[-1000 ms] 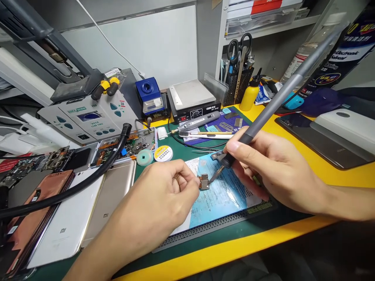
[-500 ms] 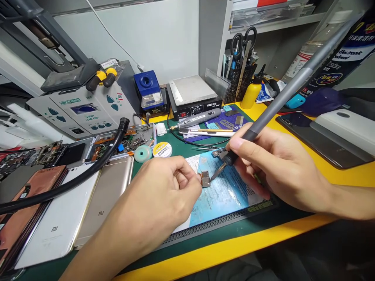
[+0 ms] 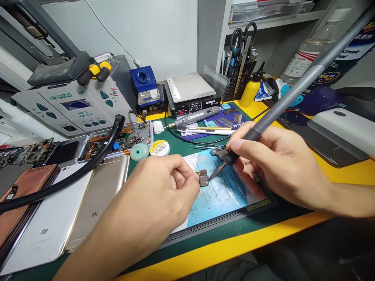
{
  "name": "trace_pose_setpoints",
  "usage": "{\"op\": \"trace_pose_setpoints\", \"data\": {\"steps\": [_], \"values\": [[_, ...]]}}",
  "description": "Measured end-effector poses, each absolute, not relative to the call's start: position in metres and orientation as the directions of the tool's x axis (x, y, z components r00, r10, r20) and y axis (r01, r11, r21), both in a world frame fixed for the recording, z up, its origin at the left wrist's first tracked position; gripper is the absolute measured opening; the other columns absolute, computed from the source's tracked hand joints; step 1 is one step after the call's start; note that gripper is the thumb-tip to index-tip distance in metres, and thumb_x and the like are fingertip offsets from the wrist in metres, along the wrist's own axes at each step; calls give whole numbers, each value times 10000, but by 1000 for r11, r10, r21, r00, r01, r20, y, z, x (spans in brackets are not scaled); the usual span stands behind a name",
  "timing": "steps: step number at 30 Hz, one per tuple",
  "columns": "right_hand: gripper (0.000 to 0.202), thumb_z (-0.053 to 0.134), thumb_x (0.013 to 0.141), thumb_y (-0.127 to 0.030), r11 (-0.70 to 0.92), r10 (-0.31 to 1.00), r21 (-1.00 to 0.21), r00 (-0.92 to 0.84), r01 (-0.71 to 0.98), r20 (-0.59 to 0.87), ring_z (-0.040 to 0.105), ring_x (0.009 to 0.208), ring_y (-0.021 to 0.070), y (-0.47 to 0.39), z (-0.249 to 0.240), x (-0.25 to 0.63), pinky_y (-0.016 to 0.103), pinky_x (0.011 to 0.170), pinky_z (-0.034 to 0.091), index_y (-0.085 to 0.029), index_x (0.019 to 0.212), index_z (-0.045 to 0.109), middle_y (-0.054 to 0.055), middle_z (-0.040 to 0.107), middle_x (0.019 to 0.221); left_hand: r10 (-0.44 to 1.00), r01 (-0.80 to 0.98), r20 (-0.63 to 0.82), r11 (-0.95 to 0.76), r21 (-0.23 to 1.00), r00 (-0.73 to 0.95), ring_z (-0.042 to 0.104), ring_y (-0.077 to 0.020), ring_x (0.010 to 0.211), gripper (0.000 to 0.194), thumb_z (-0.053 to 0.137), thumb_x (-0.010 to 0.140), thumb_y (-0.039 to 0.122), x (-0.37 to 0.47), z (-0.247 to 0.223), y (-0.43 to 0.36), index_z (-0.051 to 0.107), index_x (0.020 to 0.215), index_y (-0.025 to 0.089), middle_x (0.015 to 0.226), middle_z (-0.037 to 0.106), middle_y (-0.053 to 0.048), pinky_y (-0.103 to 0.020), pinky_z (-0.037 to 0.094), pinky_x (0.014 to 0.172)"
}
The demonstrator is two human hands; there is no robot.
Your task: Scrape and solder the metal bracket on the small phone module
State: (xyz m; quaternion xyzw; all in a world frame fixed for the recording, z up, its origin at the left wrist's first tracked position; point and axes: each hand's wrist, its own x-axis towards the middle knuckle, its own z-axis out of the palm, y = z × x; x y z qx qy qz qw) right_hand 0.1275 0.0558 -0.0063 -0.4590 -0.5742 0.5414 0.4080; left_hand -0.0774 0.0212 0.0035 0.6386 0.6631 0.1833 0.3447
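Note:
My left hand pinches a small metal-and-copper flex part between thumb and forefinger. The part is over a glossy blue-and-white sheet. My right hand is closed round the dark grip of a long grey soldering iron. Its pointed tip is at the right edge of the metal part; whether they touch is too small to tell. Another small dark component lies near the sheet's top edge, partly behind the iron.
Phones lie at the left beneath a black hose. Behind are a parts tray, a grey QUICK station, a blue iron stand and a hot plate. A yellow bottle stands at the back right.
The view has shifted slightly, so the bench objects sit a little further left in it. Both hands keep their holds, and the iron tip stays beside the metal part.

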Motion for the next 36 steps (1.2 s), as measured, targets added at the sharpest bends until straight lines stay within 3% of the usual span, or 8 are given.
{"op": "trace_pose_setpoints", "data": {"steps": [23, 36], "values": [[185, 685, 863, -196, 5, 965, -1000, -262, 14, 1, 497, 230, 104, 55, -9, 127, 181, 207, 373, -234, 716, 578, -94, 527, 464, 962, 726, -270, 165, 668, 30, 407, -103, 468, 309, 592, 767, 481, -75, 7, 19, 661, 629, 213, 506, 523, 27, -190, 278, 383], [208, 593, 936, -176, 48, 961, -999, -273, 5, 45, 514, 238, 123, 54, -11, 128, 190, 222, 369, -235, 737, 575, -75, 531, 450, 965, 731, -262, 161, 663, 25, 383, -94, 451, 307, 583, 765, 474, -74, 7, 21, 655, 615, 216, 492, 494, 37, -186, 258, 365]]}}
